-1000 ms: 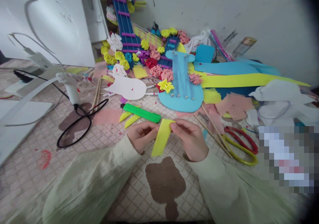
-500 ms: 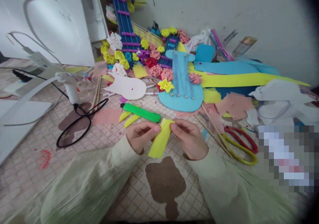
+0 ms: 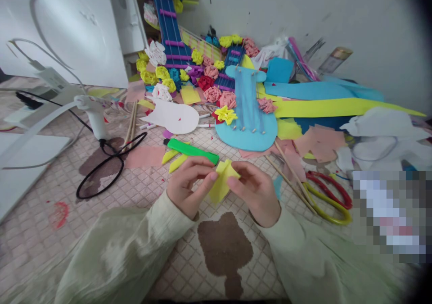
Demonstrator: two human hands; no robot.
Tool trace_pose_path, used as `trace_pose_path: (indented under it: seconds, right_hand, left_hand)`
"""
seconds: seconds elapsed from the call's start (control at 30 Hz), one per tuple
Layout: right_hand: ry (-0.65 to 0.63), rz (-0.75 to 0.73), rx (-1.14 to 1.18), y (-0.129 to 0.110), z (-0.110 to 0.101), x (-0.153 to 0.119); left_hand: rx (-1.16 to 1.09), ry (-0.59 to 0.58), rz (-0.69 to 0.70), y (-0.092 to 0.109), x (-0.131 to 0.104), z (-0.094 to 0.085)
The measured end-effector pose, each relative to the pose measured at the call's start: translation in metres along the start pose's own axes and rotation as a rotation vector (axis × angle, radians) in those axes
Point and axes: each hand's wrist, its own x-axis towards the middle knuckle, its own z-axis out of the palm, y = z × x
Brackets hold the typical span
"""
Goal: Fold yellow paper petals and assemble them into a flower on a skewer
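Observation:
A yellow paper strip (image 3: 221,188) is pinched between both hands above the table, its upper end folded and creased, with one corner pointing right. My left hand (image 3: 189,184) is closed on its left edge, the thumb on the near side. On the other edge my right hand (image 3: 258,189) is closed too, thumb and fingers pressing the folded part. Just beyond my left hand lies a green utility knife (image 3: 192,152), beside two narrow yellow folded strips (image 3: 178,163). A light-blue guitar-shaped cutout (image 3: 251,137) with strings rests farther back.
Red-and-yellow-handled scissors (image 3: 329,202) and thin sticks (image 3: 293,184) lie to the right. At left stands a white glue gun (image 3: 96,119) with a looping black cord (image 3: 84,193). A white paper cutout (image 3: 175,117), paper flowers (image 3: 205,83) and pink scraps (image 3: 319,142) crowd the back.
The upper end of the yellow strip has been folded over further, and less of its length hangs down. My right hand has shifted its pinch slightly lower.

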Motion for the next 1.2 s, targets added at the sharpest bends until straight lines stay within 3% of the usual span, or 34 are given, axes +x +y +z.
trace_pose_path:
  seconds: [0.17, 0.27, 0.4, 0.5, 0.6, 0.73, 0.93, 1.07, 1.2]
  right_hand:
    - [0.006, 0.068, -0.025, -0.002, 0.0, 0.0]
    - [-0.013, 0.091, -0.052, -0.002, -0.001, 0.001]
    - [0.007, 0.124, -0.083, -0.001, -0.001, 0.002]
    - [0.102, 0.137, -0.047, 0.0, -0.001, 0.004]
    - [0.181, 0.124, -0.023, 0.002, -0.002, 0.005]
    - [0.191, 0.103, -0.098, 0.002, -0.002, 0.004]
    - [0.256, -0.191, -0.428, 0.001, -0.001, 0.0]
    - [0.209, -0.413, -0.619, 0.0, -0.001, -0.002]
    - [0.157, -0.515, -0.708, 0.003, 0.0, -0.002]
  left_hand:
    - [-0.224, 0.028, -0.181, 0.001, -0.003, 0.006]
    - [-0.367, -0.022, -0.326, 0.002, -0.004, 0.011]
    - [-0.279, -0.126, -0.463, 0.001, -0.003, 0.012]
    - [-0.187, -0.081, -0.531, 0.002, -0.001, 0.009]
    - [-0.267, -0.029, -0.588, 0.005, 0.0, 0.007]
    - [-0.335, -0.083, -0.661, 0.003, 0.001, 0.009]
    - [-0.216, -0.081, -0.615, -0.004, -0.001, 0.01]
    - [-0.202, -0.111, -0.585, -0.002, -0.002, 0.01]
    - [-0.186, -0.109, -0.594, -0.002, -0.003, 0.01]
